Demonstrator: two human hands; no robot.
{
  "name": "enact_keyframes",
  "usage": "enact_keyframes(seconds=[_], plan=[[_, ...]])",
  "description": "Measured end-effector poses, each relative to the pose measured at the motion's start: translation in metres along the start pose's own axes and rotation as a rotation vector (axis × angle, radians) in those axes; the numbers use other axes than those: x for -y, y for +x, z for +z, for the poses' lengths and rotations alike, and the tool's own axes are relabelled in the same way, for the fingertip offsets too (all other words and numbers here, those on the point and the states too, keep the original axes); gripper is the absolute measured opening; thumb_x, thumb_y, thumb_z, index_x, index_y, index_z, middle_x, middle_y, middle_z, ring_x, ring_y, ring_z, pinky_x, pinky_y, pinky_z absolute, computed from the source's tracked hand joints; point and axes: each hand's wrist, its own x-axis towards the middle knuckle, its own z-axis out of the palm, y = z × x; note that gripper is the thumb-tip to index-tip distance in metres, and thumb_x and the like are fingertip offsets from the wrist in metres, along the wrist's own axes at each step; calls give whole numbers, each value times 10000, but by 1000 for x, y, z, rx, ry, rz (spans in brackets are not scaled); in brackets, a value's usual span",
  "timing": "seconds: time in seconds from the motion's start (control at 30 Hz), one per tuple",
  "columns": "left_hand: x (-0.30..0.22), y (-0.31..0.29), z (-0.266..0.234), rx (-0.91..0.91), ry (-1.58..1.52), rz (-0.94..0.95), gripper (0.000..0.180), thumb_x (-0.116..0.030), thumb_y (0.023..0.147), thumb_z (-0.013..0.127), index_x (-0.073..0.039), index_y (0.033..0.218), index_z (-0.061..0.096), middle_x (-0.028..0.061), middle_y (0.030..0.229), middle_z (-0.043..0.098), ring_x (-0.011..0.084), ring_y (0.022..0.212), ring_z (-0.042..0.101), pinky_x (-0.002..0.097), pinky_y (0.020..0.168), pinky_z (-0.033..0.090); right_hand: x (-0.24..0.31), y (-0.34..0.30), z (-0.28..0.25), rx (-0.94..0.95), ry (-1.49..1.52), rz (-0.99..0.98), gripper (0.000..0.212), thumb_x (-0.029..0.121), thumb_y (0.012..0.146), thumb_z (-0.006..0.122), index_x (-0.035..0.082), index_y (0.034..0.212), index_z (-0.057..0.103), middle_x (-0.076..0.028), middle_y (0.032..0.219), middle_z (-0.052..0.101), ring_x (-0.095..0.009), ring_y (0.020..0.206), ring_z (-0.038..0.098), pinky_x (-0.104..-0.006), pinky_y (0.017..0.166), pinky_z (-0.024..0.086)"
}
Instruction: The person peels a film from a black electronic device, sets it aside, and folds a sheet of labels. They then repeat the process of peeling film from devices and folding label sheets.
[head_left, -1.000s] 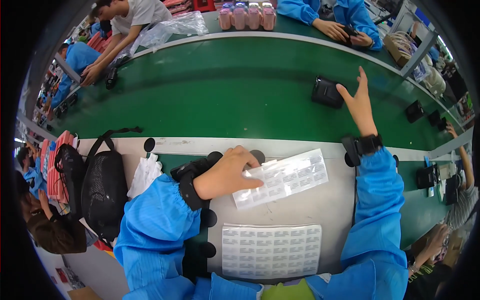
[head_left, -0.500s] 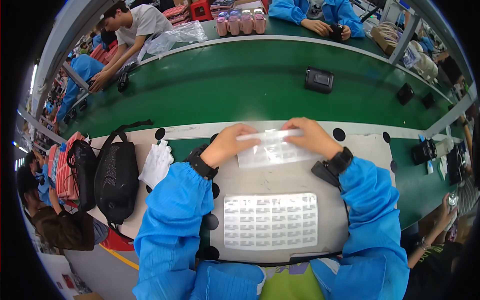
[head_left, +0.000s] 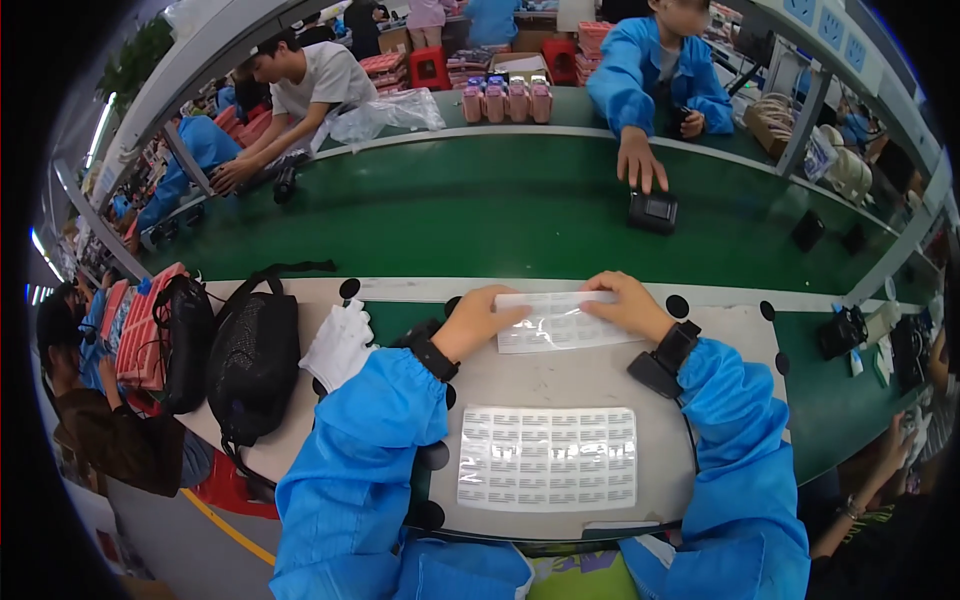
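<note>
Two hands (head_left: 478,323) (head_left: 634,308) hold a glossy, perhaps plastic sheet (head_left: 558,326).

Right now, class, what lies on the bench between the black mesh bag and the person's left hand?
In the head view, a crumpled white cloth lies between the black mesh bag and the left hand, nearer the bag.

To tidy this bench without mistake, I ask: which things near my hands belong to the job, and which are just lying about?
In the job, it seems:
label strip, held between left hand and right hand
label sheet, flat on the work surface

Just lying about, probably:
black bag
white cloth, perhaps gloves
</note>
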Motion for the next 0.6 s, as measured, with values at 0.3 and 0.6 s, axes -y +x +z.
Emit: enact_keyframes(seconds=[0.3,0.6], plan=[[1,1,-3,-25,-69,-63,335,-222,820,643,44,1016,588,83,884,630,112,772,576,229,675,460,4,3,0,-3,-45,-49,229,177,755,670,43,938,637,-93,938,609,-223,917,536,-310,819,422],[6,6,-2,-47,29,0,317,-234,821,639,42,973,601,81,834,632,111,734,576,229,660,459,8,2,-2,21,-12,17,228,186,766,667,37,937,636,-99,934,611,-223,914,546,-312,812,426]])
